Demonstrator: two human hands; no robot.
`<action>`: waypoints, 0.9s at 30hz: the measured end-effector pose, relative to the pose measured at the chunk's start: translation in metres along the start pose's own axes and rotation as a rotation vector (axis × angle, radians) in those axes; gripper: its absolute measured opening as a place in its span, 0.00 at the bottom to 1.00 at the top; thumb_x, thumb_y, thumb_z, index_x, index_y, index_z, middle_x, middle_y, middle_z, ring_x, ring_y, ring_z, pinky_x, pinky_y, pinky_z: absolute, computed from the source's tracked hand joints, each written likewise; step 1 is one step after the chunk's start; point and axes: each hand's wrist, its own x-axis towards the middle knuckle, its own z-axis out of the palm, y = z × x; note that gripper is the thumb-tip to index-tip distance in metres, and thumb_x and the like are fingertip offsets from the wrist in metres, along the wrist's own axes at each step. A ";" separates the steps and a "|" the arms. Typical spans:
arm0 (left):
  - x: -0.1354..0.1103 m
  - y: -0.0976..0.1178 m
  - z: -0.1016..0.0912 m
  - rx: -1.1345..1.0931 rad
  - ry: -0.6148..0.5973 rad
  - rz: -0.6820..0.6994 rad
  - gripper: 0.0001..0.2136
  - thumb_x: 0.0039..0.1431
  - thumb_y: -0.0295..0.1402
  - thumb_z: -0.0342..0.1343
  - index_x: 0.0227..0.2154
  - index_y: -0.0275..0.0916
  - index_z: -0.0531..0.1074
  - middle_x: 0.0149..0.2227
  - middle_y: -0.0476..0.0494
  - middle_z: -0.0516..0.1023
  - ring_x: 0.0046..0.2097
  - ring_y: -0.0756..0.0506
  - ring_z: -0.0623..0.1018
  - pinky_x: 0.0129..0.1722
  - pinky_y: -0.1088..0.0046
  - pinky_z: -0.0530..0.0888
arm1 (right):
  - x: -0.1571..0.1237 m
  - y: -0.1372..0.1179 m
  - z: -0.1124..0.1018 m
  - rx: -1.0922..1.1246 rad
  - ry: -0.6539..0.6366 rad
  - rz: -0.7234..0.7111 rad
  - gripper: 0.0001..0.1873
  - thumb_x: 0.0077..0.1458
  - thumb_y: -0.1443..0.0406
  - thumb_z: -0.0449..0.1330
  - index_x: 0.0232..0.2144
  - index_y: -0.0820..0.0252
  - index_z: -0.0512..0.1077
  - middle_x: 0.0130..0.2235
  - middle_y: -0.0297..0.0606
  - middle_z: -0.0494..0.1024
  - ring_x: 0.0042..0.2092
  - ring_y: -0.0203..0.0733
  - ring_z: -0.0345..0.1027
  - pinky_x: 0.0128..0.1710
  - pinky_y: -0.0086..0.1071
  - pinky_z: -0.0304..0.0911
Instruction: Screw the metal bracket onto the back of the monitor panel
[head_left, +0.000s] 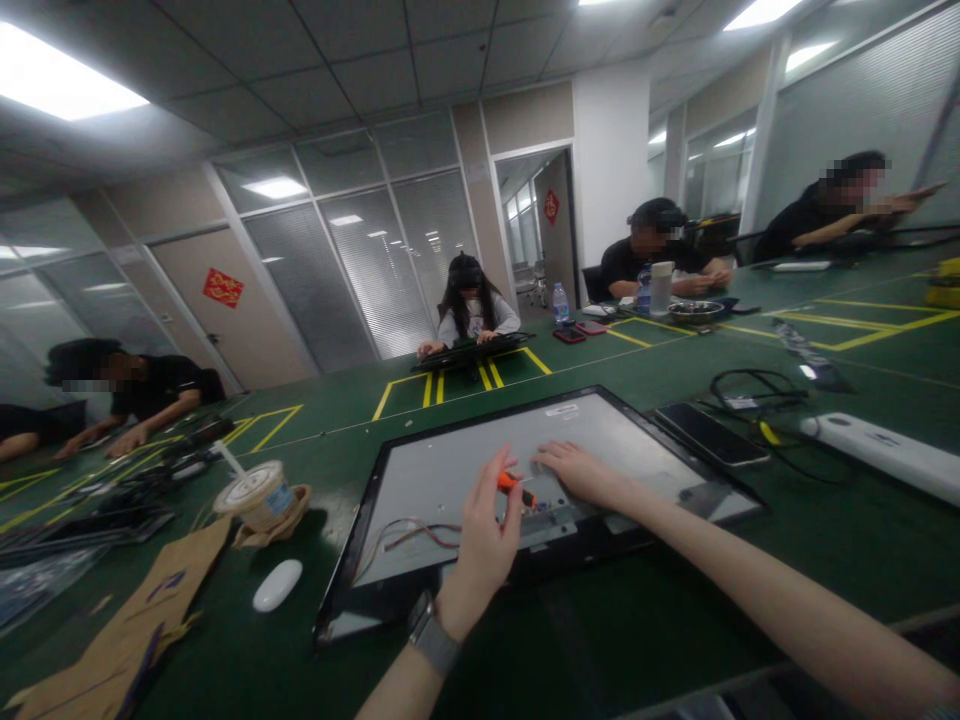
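A flat display panel (442, 462) with a grey metal back and a black frame lies on the green table in front of me. My left hand (489, 525), a watch (431, 632) on its wrist, is closed around an orange-and-black screwdriver (510, 483). The tool slants down toward a raised metal bracket (551, 515) near the panel's lower edge; whether its tip touches a screw I cannot tell. My right hand (581, 470) rests on the grey back beside the bracket, fingers stretched out and holding nothing. Thin wires (416, 530) run across the panel left of my left hand.
Left of the panel are a drink cup (256, 497), a white oval case (278, 585) and brown cardboard (142, 620). On the right lie a phone (712, 432), black cables (750, 390) and a long white device (892, 452). Several people sit around the table.
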 end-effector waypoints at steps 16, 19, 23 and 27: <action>0.000 0.006 -0.003 0.090 0.045 0.098 0.15 0.68 0.33 0.50 0.55 0.41 0.71 0.37 0.42 0.72 0.37 0.45 0.73 0.39 0.69 0.74 | -0.001 -0.001 -0.004 0.025 -0.015 -0.004 0.27 0.59 0.76 0.48 0.59 0.59 0.68 0.62 0.53 0.68 0.63 0.56 0.60 0.61 0.56 0.56; -0.001 0.003 -0.001 0.090 0.108 0.101 0.11 0.65 0.34 0.56 0.48 0.41 0.75 0.33 0.45 0.70 0.34 0.46 0.71 0.36 0.70 0.73 | -0.001 0.000 -0.002 0.020 -0.015 -0.002 0.27 0.59 0.77 0.48 0.59 0.59 0.68 0.62 0.52 0.68 0.63 0.56 0.61 0.61 0.55 0.56; -0.001 0.000 0.001 0.056 0.135 0.058 0.10 0.63 0.34 0.57 0.46 0.41 0.75 0.34 0.46 0.71 0.35 0.46 0.73 0.37 0.70 0.73 | 0.000 0.001 0.000 0.013 -0.018 0.005 0.28 0.59 0.77 0.49 0.59 0.58 0.68 0.62 0.51 0.68 0.63 0.56 0.60 0.61 0.54 0.56; 0.001 -0.001 0.003 -0.022 0.122 -0.045 0.13 0.65 0.33 0.53 0.51 0.40 0.71 0.41 0.42 0.74 0.41 0.44 0.75 0.44 0.66 0.73 | 0.001 0.001 0.001 0.003 -0.024 0.009 0.28 0.58 0.77 0.48 0.59 0.59 0.68 0.62 0.52 0.68 0.64 0.57 0.60 0.61 0.54 0.56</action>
